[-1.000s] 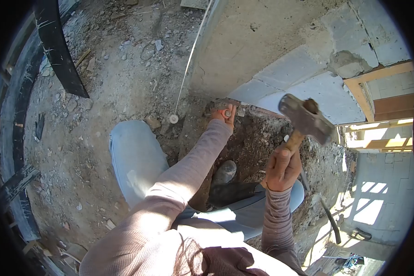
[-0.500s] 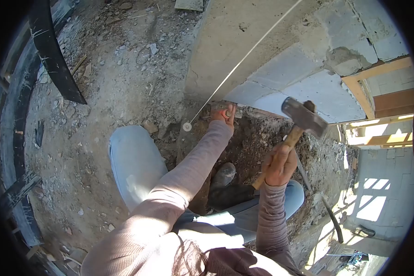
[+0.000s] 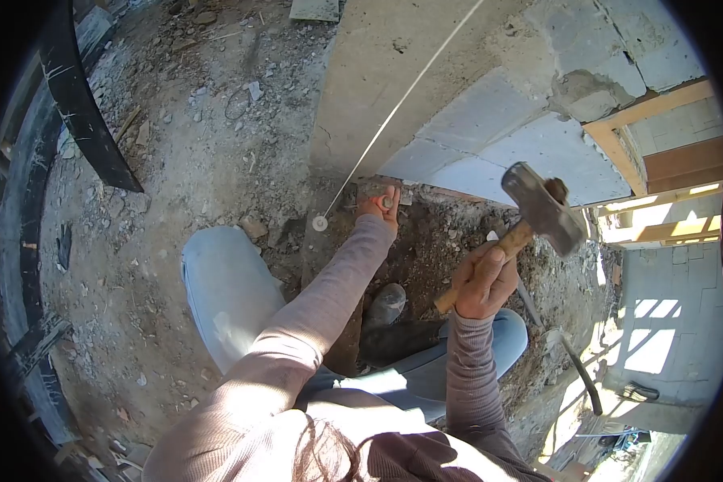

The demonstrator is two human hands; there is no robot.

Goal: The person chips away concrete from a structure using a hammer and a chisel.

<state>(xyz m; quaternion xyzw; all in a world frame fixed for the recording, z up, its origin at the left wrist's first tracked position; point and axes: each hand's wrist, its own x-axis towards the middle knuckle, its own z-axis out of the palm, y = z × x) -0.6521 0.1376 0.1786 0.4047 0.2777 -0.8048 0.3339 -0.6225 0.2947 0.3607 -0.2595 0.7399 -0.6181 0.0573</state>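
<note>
My right hand [image 3: 485, 281] is wrapped round the wooden handle of a sledgehammer [image 3: 541, 207], whose heavy metal head is raised above the ground at the right. At the foot of the wall, my left hand [image 3: 377, 206] closes round a rod [image 3: 387, 203], perhaps a chisel. Only its round end shows between the fingers, and the rest is hidden. Beside that hand runs a taut white string [image 3: 394, 111], which meets a pale round disc [image 3: 320, 223] near the ground. Below my left hand lies dark, dug-out soil [image 3: 410, 255].
A concrete wall face [image 3: 369, 88] and pale blue panels [image 3: 530, 157] rise in front. A long metal bar [image 3: 574, 357] leans on the ground at the right. A curved black strip [image 3: 84, 112] stands at the left. Rubble covers the ground around my bent knees.
The sledgehammer head has come up nearer the camera and a little to the right. My left hand stays at the wall's foot with the rod. The whole view has shifted slightly.
</note>
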